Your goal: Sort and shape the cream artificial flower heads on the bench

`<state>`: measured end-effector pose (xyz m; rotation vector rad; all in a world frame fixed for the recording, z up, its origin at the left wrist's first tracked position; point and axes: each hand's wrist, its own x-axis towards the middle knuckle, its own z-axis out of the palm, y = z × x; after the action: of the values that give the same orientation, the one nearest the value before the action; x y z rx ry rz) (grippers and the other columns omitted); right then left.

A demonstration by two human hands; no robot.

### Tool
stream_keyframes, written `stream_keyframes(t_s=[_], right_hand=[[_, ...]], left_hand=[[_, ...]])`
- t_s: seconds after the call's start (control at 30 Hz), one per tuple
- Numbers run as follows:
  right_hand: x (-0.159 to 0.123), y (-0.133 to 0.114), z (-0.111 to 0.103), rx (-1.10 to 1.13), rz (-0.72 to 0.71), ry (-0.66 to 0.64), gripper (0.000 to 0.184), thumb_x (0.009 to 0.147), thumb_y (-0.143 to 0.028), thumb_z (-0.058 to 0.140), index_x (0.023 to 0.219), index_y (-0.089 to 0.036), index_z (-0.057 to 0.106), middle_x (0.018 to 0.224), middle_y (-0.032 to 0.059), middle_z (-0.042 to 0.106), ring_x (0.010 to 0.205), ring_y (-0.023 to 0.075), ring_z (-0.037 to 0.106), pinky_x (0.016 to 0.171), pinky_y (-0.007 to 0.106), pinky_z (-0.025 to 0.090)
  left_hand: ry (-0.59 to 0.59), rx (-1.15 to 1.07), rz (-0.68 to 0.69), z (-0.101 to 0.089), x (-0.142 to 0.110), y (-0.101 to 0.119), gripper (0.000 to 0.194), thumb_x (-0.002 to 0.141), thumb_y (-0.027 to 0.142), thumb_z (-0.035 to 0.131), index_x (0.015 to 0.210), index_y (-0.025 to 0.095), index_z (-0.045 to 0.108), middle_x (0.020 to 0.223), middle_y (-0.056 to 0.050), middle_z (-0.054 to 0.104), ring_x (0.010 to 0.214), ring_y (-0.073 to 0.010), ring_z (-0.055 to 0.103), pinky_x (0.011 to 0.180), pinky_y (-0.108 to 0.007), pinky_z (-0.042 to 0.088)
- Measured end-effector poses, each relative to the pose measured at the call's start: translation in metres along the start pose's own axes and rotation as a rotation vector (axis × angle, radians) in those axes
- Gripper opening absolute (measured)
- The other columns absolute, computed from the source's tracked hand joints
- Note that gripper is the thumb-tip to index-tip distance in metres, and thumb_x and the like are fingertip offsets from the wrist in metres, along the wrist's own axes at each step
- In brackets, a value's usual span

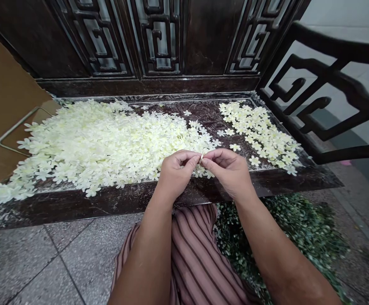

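My left hand (178, 171) and my right hand (227, 169) meet fingertip to fingertip over the front edge of a dark wooden bench seat (124, 199). Between both pinches is a small pale flower (202, 157), mostly hidden by the fingers. Behind and to the left of my hands spreads a big heap of white-yellow flowers (108, 140). A smaller flower pile (263, 133) lies on the right of the seat, with a few single blossoms between the two.
Carved lattice panels (162, 38) form the bench back, and an openwork armrest (327, 84) rises at right. A cardboard sheet (9, 106) and a bent metal rod (13, 133) are at left. Green foliage (298, 237) lies on the floor beside my striped-clad legs (200, 254).
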<state>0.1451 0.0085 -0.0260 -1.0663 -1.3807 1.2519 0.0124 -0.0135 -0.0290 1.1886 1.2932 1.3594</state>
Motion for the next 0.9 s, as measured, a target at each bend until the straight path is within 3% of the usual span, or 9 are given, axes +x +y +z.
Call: stream_keyframes(t_s=[0.33, 0.9], right_hand=[[0.0009, 0.0014, -0.0022, -0.015, 0.007, -0.001, 0.014, 0.062, -0.029, 0.072, 0.067, -0.018, 0.065, 0.065, 0.0004, 0.066, 0.060, 0.0126, 0.059, 0.058, 0.028, 0.050], [-0.0009, -0.0007, 0.0013, -0.109, -0.047, 0.012, 0.006, 0.065, -0.022, 0.065, 0.065, -0.018, 0.061, 0.062, -0.0005, 0.060, 0.056, 0.0120, 0.055, 0.057, 0.029, 0.048]], left_hand=[[-0.008, 0.002, -0.009, 0.0013, 0.0003, -0.0019, 0.012, 0.072, 0.024, 0.061, 0.074, 0.016, 0.070, 0.078, -0.005, 0.070, 0.075, -0.0148, 0.063, 0.070, -0.026, 0.051], [-0.002, -0.020, -0.036, 0.0025, -0.0004, -0.0008, 0.009, 0.070, 0.022, 0.063, 0.072, 0.016, 0.070, 0.073, -0.004, 0.070, 0.070, -0.0137, 0.062, 0.066, -0.026, 0.050]])
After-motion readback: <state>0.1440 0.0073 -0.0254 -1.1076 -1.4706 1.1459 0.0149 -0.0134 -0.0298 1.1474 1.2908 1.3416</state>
